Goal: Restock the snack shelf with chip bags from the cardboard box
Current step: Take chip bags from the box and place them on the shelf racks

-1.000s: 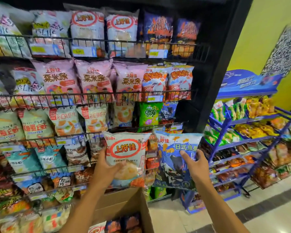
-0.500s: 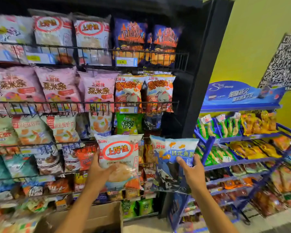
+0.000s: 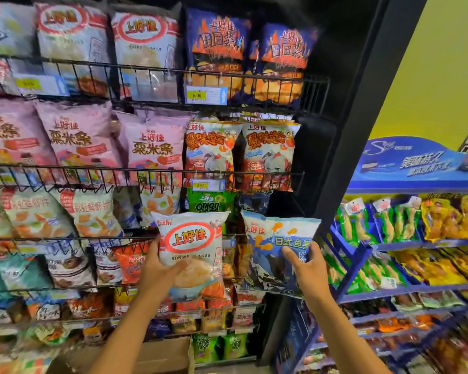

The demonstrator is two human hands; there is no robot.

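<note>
White chip bag (image 3: 190, 238) in L hand (image 3: 157, 273), blue bag (image 3: 270, 238) R hand (image 3: 310, 268).

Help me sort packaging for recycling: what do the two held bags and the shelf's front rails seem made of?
Shrimp flakes bag: likely thin plastic film, glossy; soft sheen, crimped top seam. Blue fish snack bag: seemingly the same film; it dents where the right hand grips it. Shelf rails: thin black wire, probably coated metal.
</note>
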